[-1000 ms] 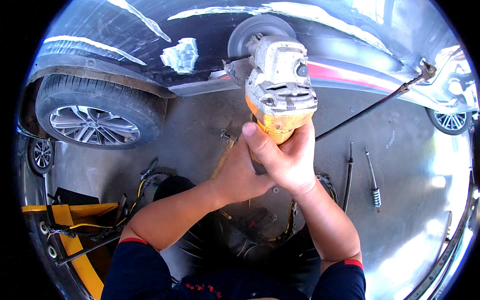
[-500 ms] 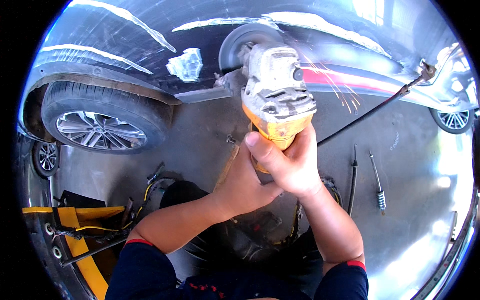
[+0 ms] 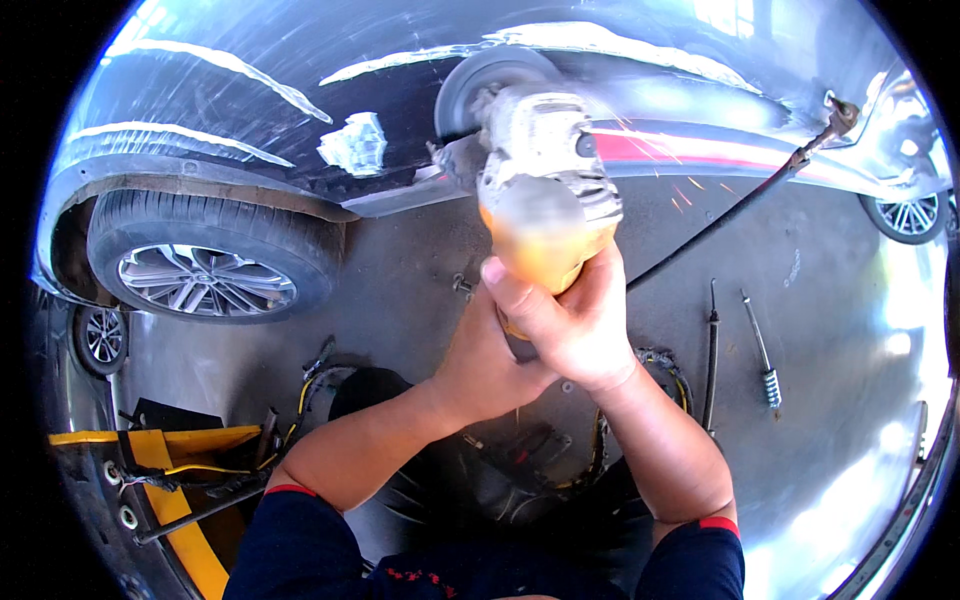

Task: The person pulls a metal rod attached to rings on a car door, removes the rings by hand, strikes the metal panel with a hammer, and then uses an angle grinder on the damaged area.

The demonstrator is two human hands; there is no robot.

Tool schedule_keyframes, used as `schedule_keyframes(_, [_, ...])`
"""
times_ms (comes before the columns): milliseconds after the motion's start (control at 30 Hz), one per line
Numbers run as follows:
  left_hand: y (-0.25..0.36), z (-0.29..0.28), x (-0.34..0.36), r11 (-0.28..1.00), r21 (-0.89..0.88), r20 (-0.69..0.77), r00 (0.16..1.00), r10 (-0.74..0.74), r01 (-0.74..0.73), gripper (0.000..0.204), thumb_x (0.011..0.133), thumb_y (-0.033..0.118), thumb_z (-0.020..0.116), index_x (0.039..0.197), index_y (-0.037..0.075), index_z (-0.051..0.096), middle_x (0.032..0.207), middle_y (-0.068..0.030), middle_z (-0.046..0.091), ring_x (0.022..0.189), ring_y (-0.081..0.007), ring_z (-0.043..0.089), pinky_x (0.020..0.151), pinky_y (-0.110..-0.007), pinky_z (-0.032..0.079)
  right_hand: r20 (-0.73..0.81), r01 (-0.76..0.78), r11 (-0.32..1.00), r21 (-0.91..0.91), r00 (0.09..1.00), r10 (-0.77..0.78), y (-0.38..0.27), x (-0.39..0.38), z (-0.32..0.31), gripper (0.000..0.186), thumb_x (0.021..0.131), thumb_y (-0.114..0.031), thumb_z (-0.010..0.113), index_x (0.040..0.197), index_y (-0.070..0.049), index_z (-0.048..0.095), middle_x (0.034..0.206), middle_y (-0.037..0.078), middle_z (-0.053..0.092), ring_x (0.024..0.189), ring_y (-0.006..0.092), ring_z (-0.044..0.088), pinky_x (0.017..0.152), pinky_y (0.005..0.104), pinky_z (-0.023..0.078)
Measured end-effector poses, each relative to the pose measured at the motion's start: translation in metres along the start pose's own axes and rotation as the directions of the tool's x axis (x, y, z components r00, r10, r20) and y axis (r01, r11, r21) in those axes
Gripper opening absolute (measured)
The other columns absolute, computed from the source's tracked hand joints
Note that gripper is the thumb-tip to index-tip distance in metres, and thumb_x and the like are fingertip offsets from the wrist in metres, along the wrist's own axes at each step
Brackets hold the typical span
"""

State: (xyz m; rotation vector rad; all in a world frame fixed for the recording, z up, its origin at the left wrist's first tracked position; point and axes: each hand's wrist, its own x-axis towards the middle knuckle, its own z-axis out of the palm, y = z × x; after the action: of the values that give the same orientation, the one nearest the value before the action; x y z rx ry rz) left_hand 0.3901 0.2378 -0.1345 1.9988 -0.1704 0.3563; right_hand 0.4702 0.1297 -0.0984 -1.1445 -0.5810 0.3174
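Note:
Both my hands are wrapped round the yellow body of an angle grinder (image 3: 540, 130), its grey metal head held up against a car's side. My left hand (image 3: 478, 365) closes on it from the left and below. My right hand (image 3: 588, 325) grips from the right, thumb laid along the top. The round grey disc (image 3: 462, 92) meets the dark body panel (image 3: 400, 112); the exact contact is hidden behind the grinder head. Orange sparks (image 3: 655, 148) fly off to the right, past a red strip (image 3: 640, 147) along the panel's lower edge.
A car wheel (image 3: 210, 275) stands at the left. From the panel's right end a black rod (image 3: 735, 225) slants down behind my hands. A cable piece (image 3: 711, 350) and a spring-ended rod (image 3: 770, 385) lie on the floor. Yellow-and-black parts (image 3: 170, 500) with wires sit at lower left.
The grinder stays against the panel in both hands, a little further left in view. The car's left side and wheel appear slightly lower. The sparks have a different spread.

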Motion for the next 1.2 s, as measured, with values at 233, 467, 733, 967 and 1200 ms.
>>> schedule_keyframes(233, [-0.003, 0.001, 0.001, 1.000, 0.008, -0.030, 0.999, 0.019, -0.019, 0.070, 0.082, 0.019, 0.084, 0.140, 0.002, 0.050, 0.134, -0.0182, 0.060, 0.125, -0.0331, 0.062, 0.104, -0.043, 0.049, -0.023, 0.052, 0.999, 0.001, 0.998, -0.052, 0.005, 0.001, 0.001, 0.059, 0.086, -0.013, 0.084, 0.133, 0.003, 0.052, 0.121, 0.010, 0.070, 0.111, 0.0162, 0.066, 0.100, 0.0329, 0.052])
schedule_keyframes(467, [-0.008, 0.000, -0.003, 0.999, -0.035, 0.000, 1.000, -0.027, 0.027, 0.069, 0.083, 0.023, 0.085, 0.139, 0.002, 0.050, 0.134, -0.0184, 0.062, 0.125, -0.0320, 0.063, 0.105, -0.042, 0.049, -0.012, 0.023, 0.999, 0.032, 1.000, -0.022, 0.004, 0.000, 0.003, 0.058, 0.086, -0.016, 0.084, 0.132, 0.004, 0.053, 0.119, 0.011, 0.071, 0.110, 0.0159, 0.066, 0.099, 0.0332, 0.053])
schedule_keyframes(733, [-0.009, 0.002, 0.001, 0.999, 0.028, -0.002, 1.000, 0.016, -0.015, 0.073, 0.082, 0.024, 0.085, 0.141, 0.002, 0.048, 0.134, -0.0184, 0.061, 0.125, -0.0326, 0.063, 0.104, -0.042, 0.049, -0.068, -0.011, 0.993, 0.117, 0.998, 0.019, -0.002, 0.000, 0.000, 0.056, 0.086, -0.014, 0.083, 0.131, 0.003, 0.053, 0.119, 0.011, 0.071, 0.109, 0.0163, 0.067, 0.099, 0.0333, 0.053])
schedule_keyframes(967, [-0.011, 0.002, -0.002, 0.997, 0.063, 0.038, 0.998, -0.055, 0.053, 0.076, 0.082, 0.023, 0.085, 0.143, 0.001, 0.046, 0.135, -0.0189, 0.061, 0.128, -0.0319, 0.062, 0.107, -0.042, 0.048, -0.063, -0.001, 0.998, 0.066, 0.998, 0.005, 0.001, -0.002, -0.004, 0.056, 0.086, -0.013, 0.084, 0.131, 0.003, 0.054, 0.120, 0.009, 0.070, 0.110, 0.0153, 0.066, 0.099, 0.0326, 0.053])
schedule_keyframes(1200, [-0.006, 0.004, 0.001, 1.000, 0.027, 0.029, 0.999, -0.016, 0.015, 0.074, 0.082, 0.020, 0.084, 0.143, 0.001, 0.046, 0.136, -0.0186, 0.060, 0.129, -0.0325, 0.060, 0.108, -0.043, 0.047, -0.088, 0.036, 0.994, 0.104, 0.996, -0.027, 0.002, -0.001, -0.005, 0.056, 0.086, -0.015, 0.084, 0.130, 0.004, 0.055, 0.120, 0.010, 0.070, 0.111, 0.0158, 0.066, 0.100, 0.0331, 0.052])
